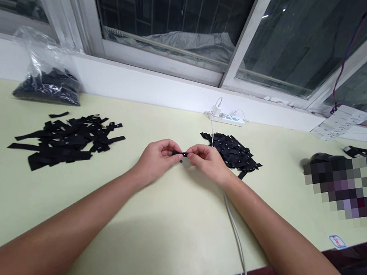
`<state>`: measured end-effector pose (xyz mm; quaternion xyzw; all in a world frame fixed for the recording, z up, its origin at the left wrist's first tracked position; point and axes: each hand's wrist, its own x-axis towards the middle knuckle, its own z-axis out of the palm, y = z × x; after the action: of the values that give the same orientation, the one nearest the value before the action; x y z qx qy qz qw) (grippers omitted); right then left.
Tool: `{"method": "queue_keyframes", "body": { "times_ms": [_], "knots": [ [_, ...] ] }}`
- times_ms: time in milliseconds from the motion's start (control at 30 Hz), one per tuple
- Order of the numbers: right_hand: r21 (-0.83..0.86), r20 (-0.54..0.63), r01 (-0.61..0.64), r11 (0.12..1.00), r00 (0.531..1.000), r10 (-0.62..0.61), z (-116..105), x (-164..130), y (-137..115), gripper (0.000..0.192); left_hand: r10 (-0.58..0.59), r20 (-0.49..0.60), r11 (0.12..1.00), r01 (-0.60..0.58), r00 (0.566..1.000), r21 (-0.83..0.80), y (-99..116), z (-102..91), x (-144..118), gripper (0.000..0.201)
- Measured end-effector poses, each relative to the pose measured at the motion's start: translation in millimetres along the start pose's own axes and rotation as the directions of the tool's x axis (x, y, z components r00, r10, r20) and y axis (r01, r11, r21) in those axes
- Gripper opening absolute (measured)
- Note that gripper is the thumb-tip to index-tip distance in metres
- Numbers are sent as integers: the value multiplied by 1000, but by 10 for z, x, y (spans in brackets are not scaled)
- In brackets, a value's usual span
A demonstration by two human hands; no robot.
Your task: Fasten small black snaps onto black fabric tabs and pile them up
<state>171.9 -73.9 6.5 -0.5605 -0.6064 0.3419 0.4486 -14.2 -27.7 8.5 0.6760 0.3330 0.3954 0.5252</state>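
Your left hand (155,163) and right hand (211,163) are both nearly closed in a thumb-and-finger pinch, sharing one short, narrow black fabric strip (185,154) held just above the pale yellow-green tabletop (144,251), between the two heaps. A tiny dark piece (180,161) shows just below it; whether it is attached, you cannot tell from here. With so little strip showing between your fingertips, it could slip or twist if one pinch loosens, and that tiny piece could drop if it is loose. The looser heap of flat black fabric strips (64,142) lies beyond your left forearm; the denser pile of small black strips (234,151) sits just beside your right hand, so a careless wrist movement might scatter it. The thin white cable (235,225) runs close by your right wrist and could snag, dragging strips along with it.
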Motion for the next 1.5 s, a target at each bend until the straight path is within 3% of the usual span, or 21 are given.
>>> {"method": "queue_keyframes", "body": {
  "times_ms": [167, 433, 767, 933, 1033, 1233, 1500],
  "knots": [
    [7, -2, -5, 1000, 1000, 5, 11, 1, 10, 20, 67, -44, 994, -63, 997, 84, -30, -7, 13, 21],
    [-31, -115, -26, 999, 993, 23, -62, 55, 51, 21, 80, -255, 982, -32, 964, 186, -20, -166, 88, 26],
    [-65, -102, 6, 998, 995, -13, -48, 30, 28, 22, 166, -34, 962, -154, 986, 224, 103, 36, -97, 17],
    [-100, -73, 58, 993, 995, -66, -20, 20, 16, 20, 210, -11, 936, -198, 978, 291, 82, 42, -109, 14],
    [-104, -69, 68, 992, 995, -75, -10, 13, 9, 19, 284, 14, 907, -274, 959, 319, 72, 30, -102, 14],
    [-60, -34, 90, 994, 995, -92, 1, -21, -47, 18, 497, 52, 745, -457, 866, 485, 61, -10, -76, 13],
    [-56, 1, 128, 990, 992, -128, 22, -62, -125, 18, 485, 62, 747, -450, 873, 489, 40, -25, -57, 12]
  ]
}}
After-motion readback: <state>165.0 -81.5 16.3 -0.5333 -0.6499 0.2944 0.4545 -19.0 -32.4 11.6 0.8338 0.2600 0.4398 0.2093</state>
